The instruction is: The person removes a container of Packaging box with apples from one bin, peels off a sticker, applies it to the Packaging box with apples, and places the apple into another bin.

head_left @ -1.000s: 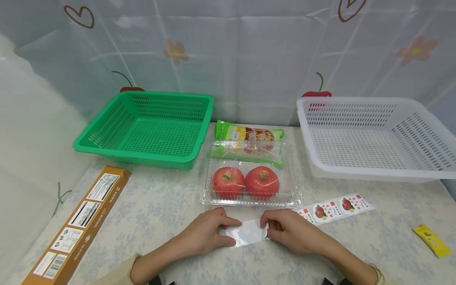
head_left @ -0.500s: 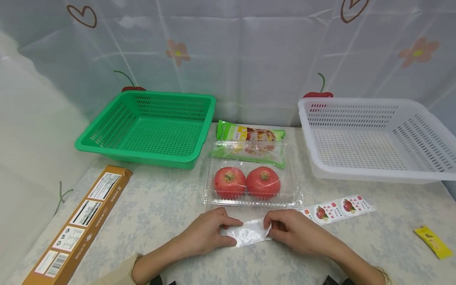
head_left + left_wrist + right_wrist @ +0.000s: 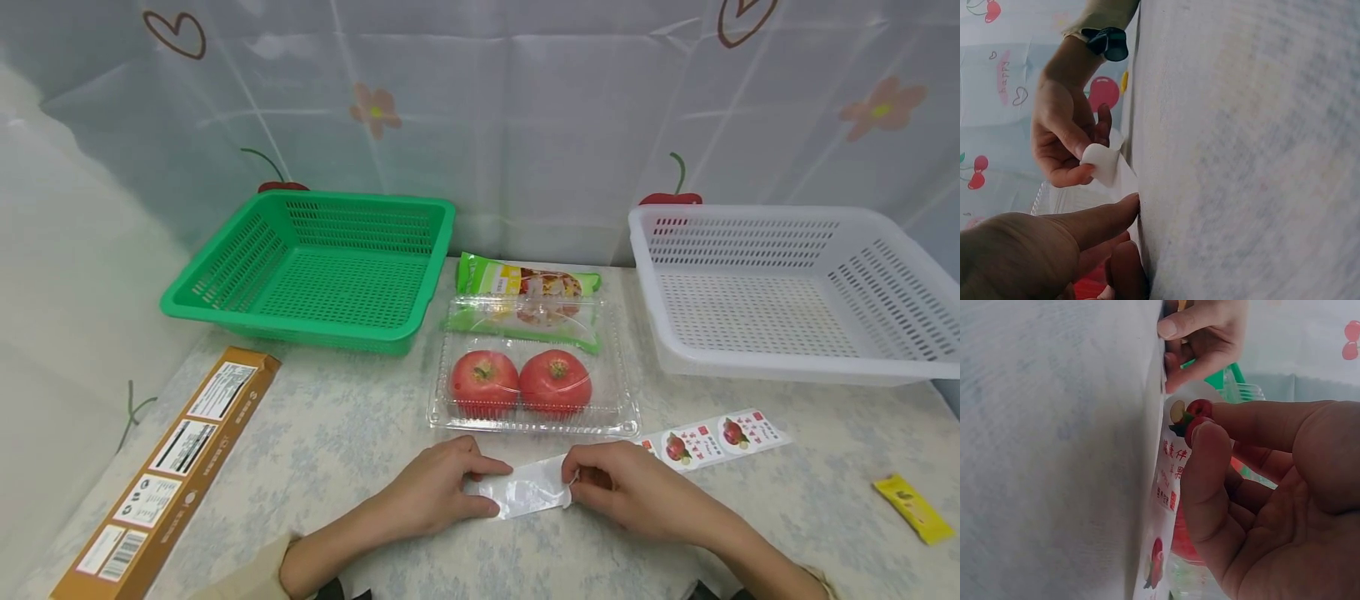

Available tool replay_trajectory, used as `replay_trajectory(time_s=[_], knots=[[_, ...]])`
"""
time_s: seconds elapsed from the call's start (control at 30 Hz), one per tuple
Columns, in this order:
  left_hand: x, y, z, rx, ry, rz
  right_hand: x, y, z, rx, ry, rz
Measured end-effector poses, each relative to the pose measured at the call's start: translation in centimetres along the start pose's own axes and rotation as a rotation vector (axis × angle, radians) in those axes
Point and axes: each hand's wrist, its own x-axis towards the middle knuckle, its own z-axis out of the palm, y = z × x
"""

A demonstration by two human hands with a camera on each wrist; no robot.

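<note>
A strip of fruit stickers (image 3: 712, 442) lies across the table, its near part a bare glossy backing (image 3: 528, 490). My right hand (image 3: 633, 492) pinches the curled edge of one sticker (image 3: 1101, 161) between thumb and index finger. This sticker's printed face, with red fruit and red lettering, shows in the right wrist view (image 3: 1175, 456). My left hand (image 3: 435, 492) presses the strip's left end against the table, its thumb and index finger spread and fairly straight. Just beyond the hands sits a clear plastic clamshell box (image 3: 617, 375) holding two red tomatoes (image 3: 483, 383).
Behind the clamshell lies a green food packet (image 3: 528, 287). A green basket (image 3: 300, 321) stands at back left and a white basket (image 3: 780, 362) at back right. A long brown carton (image 3: 168, 475) is at the left, a small yellow packet (image 3: 911, 508) at the right.
My right hand has shifted slightly to the right, and the pinched sticker edge has curled up, baring more backing. The left hand stays in place on the strip.
</note>
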Motion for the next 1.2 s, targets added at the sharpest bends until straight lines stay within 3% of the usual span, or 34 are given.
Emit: replay_trajectory(time_s=[0.17,0.4,0.67,0.93,1.2], knots=[[0.0,0.1,0.0,0.003,-0.004,-0.003,-0.2,-0.5,-0.6,-0.015,0.004,-0.006],[0.0,0.1,0.0,0.0,-0.003,0.004,-0.7,-0.8,-1.7,0.072,0.002,-0.006],[-0.1,0.1,0.0,-0.006,-0.007,-0.003,-1.2,-1.0,-2.8,0.093,0.027,-0.032],[-0.1,0.1,0.0,0.001,-0.006,0.006,-2.2,-1.6,-5.1,0.097,0.095,-0.058],[-0.1,0.1,0.0,0.011,-0.01,0.006,-2.7,-2.0,-5.9,0.053,0.229,-0.113]])
